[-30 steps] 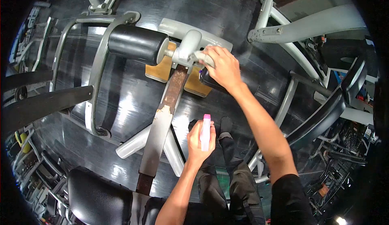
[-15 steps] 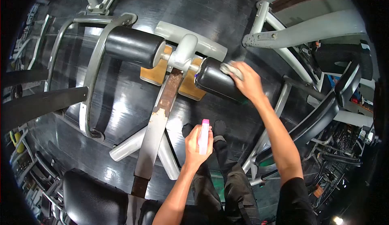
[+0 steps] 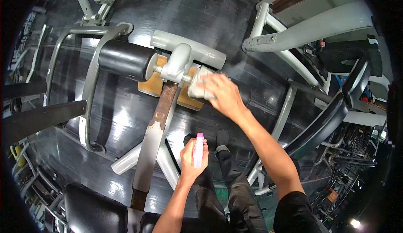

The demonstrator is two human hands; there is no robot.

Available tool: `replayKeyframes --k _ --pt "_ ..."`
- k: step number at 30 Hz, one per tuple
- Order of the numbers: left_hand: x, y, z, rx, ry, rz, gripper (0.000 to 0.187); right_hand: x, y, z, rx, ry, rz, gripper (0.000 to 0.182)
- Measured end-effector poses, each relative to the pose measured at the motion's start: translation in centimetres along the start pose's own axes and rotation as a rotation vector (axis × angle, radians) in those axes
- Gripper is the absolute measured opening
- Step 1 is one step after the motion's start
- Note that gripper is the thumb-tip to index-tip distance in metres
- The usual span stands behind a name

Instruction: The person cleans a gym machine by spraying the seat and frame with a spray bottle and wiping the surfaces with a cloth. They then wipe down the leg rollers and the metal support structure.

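My right hand is closed on a pale cloth, blurred by motion. The cloth lies over the inner end of the right black roller pad, whose middle is mostly hidden under the hand. Lower down, my left hand is wrapped round what looks like a spray bottle, with a pink tip and a whitish-pink head; its lower part is out of sight. The bottle is held over the floor, apart from the machine. A matching black roller pad sits left of the grey centre post.
A worn grey beam runs from the post toward a black padded seat. Wooden plates lie beneath the rollers. Grey frames stand left and right, with a black pad at right.
My right hand and the cloth have moved left along the right roller, from its top to its inner end. My left hand still holds the bottle. The view has shifted slightly.
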State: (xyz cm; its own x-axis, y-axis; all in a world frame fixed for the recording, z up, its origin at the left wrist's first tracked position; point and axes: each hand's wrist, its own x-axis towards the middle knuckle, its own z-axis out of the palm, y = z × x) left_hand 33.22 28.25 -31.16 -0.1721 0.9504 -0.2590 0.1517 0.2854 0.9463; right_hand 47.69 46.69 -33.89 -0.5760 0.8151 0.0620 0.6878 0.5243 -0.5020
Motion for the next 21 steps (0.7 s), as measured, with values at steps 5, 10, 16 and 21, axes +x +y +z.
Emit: replayKeyframes --k 5,10,16,21 --pt "0.4 0.2 -0.3 -0.005 0.039 0.032 0.013 -6.5 2.1 -2.3 -0.198 -0.050 -0.102 0.064" --pt "0.4 0.3 -0.6 -0.048 0.047 0.021 0.012 -9.7 4.3 -2.9 -0.177 0.098 0.184 0.053" --pt "0.6 -0.1 -0.4 -0.029 0.055 0.060 0.013 0.5 0.0 0.9 -0.097 0.256 0.323 0.030" --pt "0.6 -0.4 -0.4 0.021 0.066 0.121 0.016 5.5 -1.8 3.7 -0.139 0.158 0.118 0.044"
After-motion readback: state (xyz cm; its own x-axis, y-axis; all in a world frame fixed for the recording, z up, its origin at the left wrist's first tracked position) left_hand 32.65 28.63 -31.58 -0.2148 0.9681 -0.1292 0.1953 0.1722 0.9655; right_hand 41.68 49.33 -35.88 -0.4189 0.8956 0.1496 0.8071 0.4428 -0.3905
